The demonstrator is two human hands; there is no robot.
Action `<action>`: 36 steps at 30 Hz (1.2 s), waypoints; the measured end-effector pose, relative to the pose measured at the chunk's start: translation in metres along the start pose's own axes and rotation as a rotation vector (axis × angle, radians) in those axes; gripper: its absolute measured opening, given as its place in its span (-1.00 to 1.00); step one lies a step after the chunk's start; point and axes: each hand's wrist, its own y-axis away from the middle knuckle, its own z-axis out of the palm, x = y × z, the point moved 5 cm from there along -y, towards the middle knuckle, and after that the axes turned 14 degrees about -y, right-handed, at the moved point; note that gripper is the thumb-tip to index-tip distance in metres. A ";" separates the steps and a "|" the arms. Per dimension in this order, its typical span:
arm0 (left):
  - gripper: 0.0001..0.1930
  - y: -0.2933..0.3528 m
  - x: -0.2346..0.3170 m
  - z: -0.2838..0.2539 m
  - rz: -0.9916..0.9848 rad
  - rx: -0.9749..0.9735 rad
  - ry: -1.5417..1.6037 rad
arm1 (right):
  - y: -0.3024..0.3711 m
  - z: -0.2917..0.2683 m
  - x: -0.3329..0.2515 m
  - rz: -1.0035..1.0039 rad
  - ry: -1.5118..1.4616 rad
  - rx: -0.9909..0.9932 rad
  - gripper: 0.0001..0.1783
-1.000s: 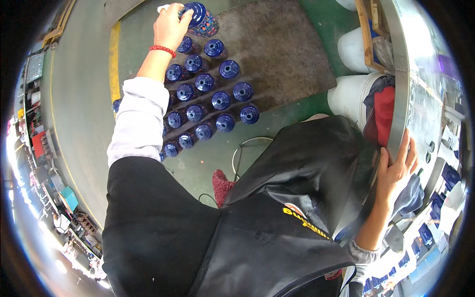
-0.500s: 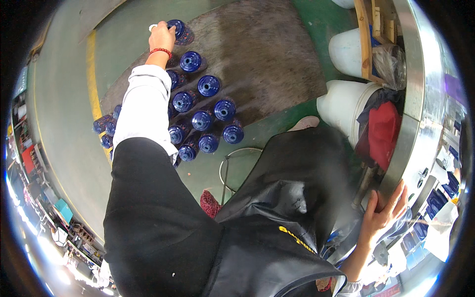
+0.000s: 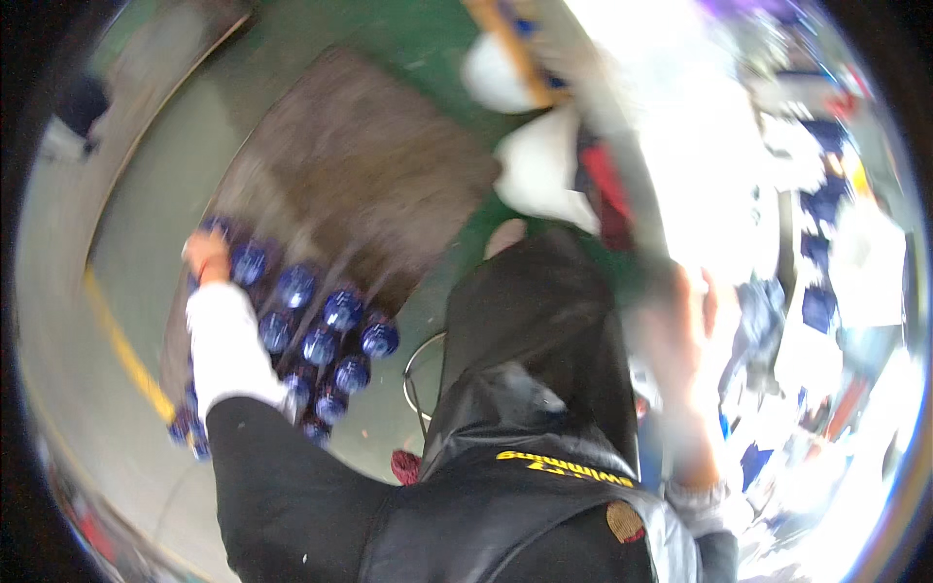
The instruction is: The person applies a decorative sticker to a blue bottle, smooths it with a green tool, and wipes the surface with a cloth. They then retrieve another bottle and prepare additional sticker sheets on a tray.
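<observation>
My left hand [image 3: 207, 257], with a red bracelet at the wrist, reaches to the far left end of a group of glossy dark blue round-topped vessels. Its fingers are curled against the end blue vessel [image 3: 216, 227], which the hand partly hides. Beside it stands another blue vessel [image 3: 248, 263], and several more, such as this blue vessel [image 3: 342, 308], stand upright in slanting rows. Motion blurs their details. My right hand [image 3: 686, 316] is at the edge of the bright bench on the right, fingers apart and smeared, holding nothing that I can see.
The vessels stand on a brown board [image 3: 360, 146] on the green floor. White rounded containers [image 3: 544, 165] and a red cloth [image 3: 607, 185] are by the metal bench [image 3: 671, 126]. A thin metal ring [image 3: 410, 384] is near my legs. A yellow line [image 3: 126, 345] marks the floor at left.
The view has swung, so the board and vessels appear lower and further left. My left hand stays at the end vessel of the group. My right hand remains at the bench edge, now blurred.
</observation>
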 end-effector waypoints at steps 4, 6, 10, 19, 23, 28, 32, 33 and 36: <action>-0.38 0.068 0.022 -0.137 0.023 0.487 0.611 | 0.000 -0.007 0.002 -0.062 -0.102 0.065 -0.23; -0.51 0.152 0.042 -0.226 0.203 0.747 1.023 | -0.003 -0.013 0.001 -0.099 -0.221 0.115 -0.23; -0.61 0.375 0.085 -0.361 0.693 0.581 1.694 | 0.010 -0.028 0.010 -0.111 -0.369 0.115 -0.32; -0.14 0.720 0.160 -0.488 2.086 0.727 0.830 | 0.225 -0.074 0.168 0.462 -0.081 0.144 -0.75; -0.04 0.754 0.178 -0.496 2.127 0.625 0.901 | 0.283 -0.064 0.196 0.493 -0.225 0.333 -0.76; -0.06 0.770 0.202 -0.508 2.122 0.741 0.654 | 0.305 -0.055 0.231 0.667 -0.271 0.350 -0.72; -0.03 0.788 0.216 -0.511 2.159 0.507 0.419 | 0.334 -0.088 0.247 0.532 -0.562 0.273 -0.74; -0.07 0.793 0.214 -0.516 2.173 0.569 0.460 | 0.346 -0.106 0.253 0.439 -0.730 0.339 -0.76; -0.35 0.796 0.213 -0.540 2.191 0.663 0.580 | 0.388 -0.166 0.308 0.252 -0.905 0.532 -0.69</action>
